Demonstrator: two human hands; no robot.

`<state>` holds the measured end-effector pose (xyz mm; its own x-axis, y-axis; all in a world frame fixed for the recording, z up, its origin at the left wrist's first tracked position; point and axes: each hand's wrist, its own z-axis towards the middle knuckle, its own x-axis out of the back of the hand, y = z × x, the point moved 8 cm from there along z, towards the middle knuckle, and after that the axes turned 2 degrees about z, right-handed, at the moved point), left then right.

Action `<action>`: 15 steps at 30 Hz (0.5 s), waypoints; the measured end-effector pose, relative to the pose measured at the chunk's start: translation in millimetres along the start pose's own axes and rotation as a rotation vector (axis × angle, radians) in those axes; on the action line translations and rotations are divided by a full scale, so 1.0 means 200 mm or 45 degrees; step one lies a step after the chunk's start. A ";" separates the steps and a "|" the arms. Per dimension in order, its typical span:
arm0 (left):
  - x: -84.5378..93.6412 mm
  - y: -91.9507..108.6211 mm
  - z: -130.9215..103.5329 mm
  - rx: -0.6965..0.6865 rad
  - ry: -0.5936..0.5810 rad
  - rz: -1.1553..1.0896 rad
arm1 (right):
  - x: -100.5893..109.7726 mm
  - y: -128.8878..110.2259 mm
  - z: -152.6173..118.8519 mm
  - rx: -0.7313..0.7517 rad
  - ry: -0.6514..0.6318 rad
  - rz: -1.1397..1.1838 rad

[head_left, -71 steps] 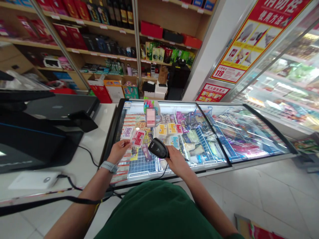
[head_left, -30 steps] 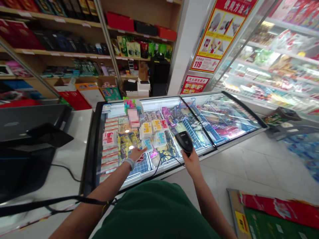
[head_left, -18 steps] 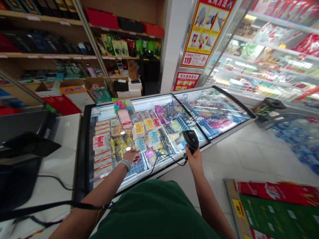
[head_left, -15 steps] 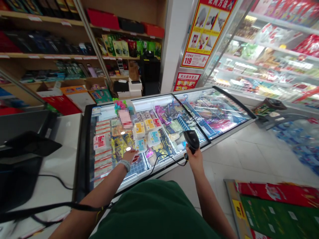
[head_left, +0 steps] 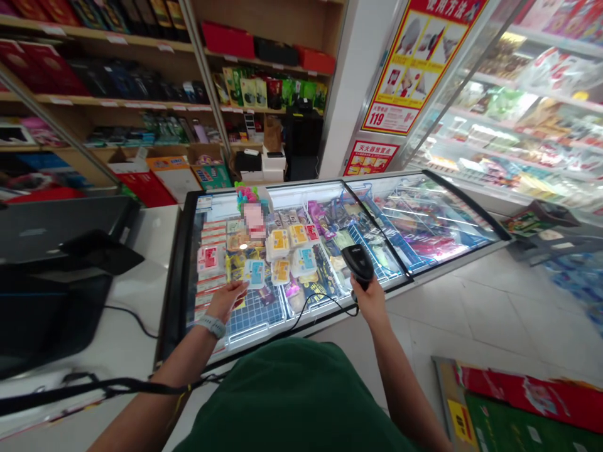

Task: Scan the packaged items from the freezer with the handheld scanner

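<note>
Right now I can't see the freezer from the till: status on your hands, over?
Left hand holds small blue pack over chest freezer. Right hand grips barcode scanner, its cord draped across the freezer edge. Nothing between scanner and pack.

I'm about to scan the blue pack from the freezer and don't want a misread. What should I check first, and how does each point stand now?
1. Left hand holds the blue pack: ok, pinched at its near edge.
2. Right hand grips the scanner: ok.
3. Scanner aimed at the pack: not ok, it points away, off to the right.
4. Barcode facing the scanner: cannot tell.
5. Scanner cord free: ok, it hangs slack over the freezer rim.
</note>
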<state>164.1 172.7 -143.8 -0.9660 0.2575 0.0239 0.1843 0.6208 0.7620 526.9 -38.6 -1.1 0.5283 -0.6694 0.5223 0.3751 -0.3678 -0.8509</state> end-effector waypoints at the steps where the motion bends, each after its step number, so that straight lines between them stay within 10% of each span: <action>1: 0.03 0.03 -0.01 -0.036 0.017 -0.020 | -0.03 -0.06 0.01 0.041 -0.050 -0.026; 9: 0.16 0.21 -0.04 -0.260 0.087 -0.166 | -0.43 -0.58 -0.11 0.564 -0.516 -0.270; 15: 0.21 0.25 -0.07 -0.349 0.086 -0.209 | -0.72 -0.75 -0.29 0.779 -0.763 -0.512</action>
<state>130.2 204.3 -94.4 -0.9903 0.1152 -0.0776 -0.0214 0.4250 0.9050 349.9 75.0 48.8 0.5123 -0.0603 0.8567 0.8587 0.0178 -0.5122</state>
